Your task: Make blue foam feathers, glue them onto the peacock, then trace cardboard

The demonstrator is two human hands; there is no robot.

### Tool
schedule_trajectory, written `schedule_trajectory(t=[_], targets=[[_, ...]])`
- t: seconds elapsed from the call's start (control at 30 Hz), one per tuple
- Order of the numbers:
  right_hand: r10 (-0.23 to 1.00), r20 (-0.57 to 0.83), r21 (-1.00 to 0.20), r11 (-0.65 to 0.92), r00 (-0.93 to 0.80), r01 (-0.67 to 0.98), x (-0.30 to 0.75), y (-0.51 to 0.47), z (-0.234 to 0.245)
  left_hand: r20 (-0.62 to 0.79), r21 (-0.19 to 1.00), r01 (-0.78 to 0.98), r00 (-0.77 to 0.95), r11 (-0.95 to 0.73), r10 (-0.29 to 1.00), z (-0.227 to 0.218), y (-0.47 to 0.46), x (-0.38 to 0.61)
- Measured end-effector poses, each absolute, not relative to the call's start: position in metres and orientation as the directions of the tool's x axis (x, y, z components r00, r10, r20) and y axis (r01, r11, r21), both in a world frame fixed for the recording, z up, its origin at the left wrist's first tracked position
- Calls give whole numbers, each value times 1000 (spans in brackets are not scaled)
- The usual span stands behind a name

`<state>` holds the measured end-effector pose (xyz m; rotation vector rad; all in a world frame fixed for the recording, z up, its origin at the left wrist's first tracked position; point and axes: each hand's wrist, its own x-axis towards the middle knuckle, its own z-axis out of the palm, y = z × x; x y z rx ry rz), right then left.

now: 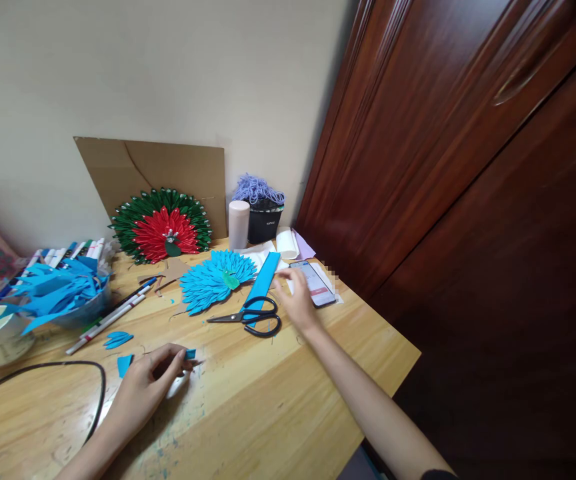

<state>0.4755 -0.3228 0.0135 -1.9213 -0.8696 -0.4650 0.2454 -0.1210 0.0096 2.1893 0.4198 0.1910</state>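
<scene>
My left hand [145, 385] rests on the wooden table [278, 393] with its fingers pinched on a small blue paper piece [190, 354]. My right hand [295, 301] reaches forward, fingers spread, over the edge of a smartphone [314, 283] and beside a blue paper strip [264, 278]. Black scissors [253, 317] lie just left of that hand. A blue paper-petal fan [213, 280] sits behind the scissors.
A red and green petal fan [161, 227] leans on cardboard [118, 167] at the wall. A bowl of blue paper cut-offs [63, 290], pens [113, 315], a black cable [68, 365], a white cylinder [239, 224] and a black cup of yarn [263, 213] stand around. A dark wooden wardrobe [468, 167] fills the right.
</scene>
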Motion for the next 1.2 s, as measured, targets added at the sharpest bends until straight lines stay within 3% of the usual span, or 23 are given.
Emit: schedule_trajectory(t=[0.1,0.2,0.33,0.5,0.7,1.03,1.2], targets=[[648,601,-543,-97,467,834,422,-288,18,-14,845,229,913,-483,408,7,-122,245],[724,563,-568,-11,398,823,387,-262,17,-2,909,194,886,-368,463,4,-121,243],[723,581,-598,67,374,799,372,-237,9,21,971,126,804,-204,595,-2,-117,243],[692,541,-715,79,478,695,367,-222,-5,11,998,42,697,-56,717,-7,-113,244],[756,488,-742,96,436,663,363,-226,-6,6,997,49,759,-66,651,-5,-118,246],[796,461,-754,119,392,646,365,-228,-6,66,963,89,836,-254,545,-3,-121,243],[796,462,-737,100,391,668,364,-227,-5,56,971,80,842,-227,536,0,-122,242]])
